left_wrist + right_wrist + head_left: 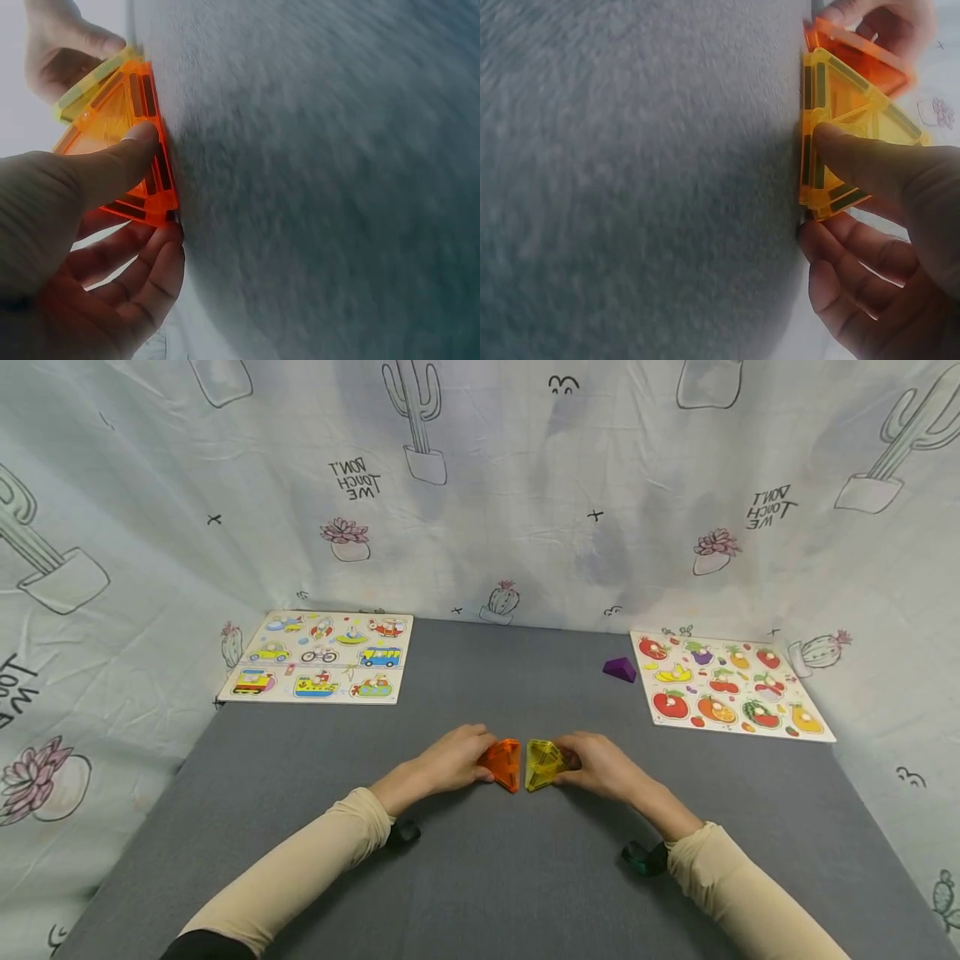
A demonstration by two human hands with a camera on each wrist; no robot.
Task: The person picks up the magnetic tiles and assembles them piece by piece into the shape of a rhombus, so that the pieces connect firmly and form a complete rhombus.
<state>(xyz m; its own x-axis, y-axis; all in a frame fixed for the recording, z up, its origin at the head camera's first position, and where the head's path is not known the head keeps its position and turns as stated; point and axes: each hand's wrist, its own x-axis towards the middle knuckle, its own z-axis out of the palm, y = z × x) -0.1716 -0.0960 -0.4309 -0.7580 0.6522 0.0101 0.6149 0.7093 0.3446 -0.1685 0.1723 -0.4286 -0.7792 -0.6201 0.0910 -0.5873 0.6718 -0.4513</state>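
Note:
Near the middle of the grey table, my left hand [455,758] pinches an orange see-through magnetic tile piece [504,763] between thumb and fingers. My right hand [600,766] grips a yellow see-through magnetic tile piece [543,763] the same way. A narrow gap parts the two pieces in the head view. Up close in the left wrist view, the orange piece [142,157] shows dark magnet strips along its edges and touches the table surface. Dark strips also line the yellow piece [847,127] in the right wrist view.
A purple angular piece [619,669] lies at the back right, beside a fruit puzzle board [750,728]. At the back left lies a vehicle puzzle board [315,658]. A white printed curtain [495,552] hangs behind the grey table [480,877].

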